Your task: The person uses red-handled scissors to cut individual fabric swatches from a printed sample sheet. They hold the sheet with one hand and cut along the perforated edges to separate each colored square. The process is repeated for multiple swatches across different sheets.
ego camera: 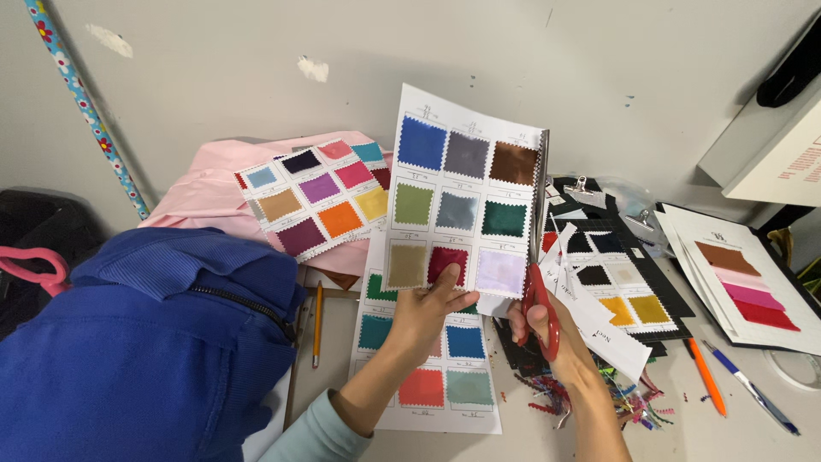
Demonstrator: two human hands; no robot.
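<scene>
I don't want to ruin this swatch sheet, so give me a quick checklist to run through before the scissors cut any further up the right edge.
1. Sheet held steady: ok. The left hand grips the swatch sheet at its lower edge and holds it up.
2. Scissors gripped: ok. The right hand holds the red-handled scissors, blades pointing up along the sheet's right edge.
3. Blades clear of swatches: cannot tell. They run very close to the brown swatch and the green swatch.
4. Left fingers away from blades: ok. They lie over the dark red swatch, left of the cutting line.
5. Sheet underneath out of the cut: cannot tell.
</scene>
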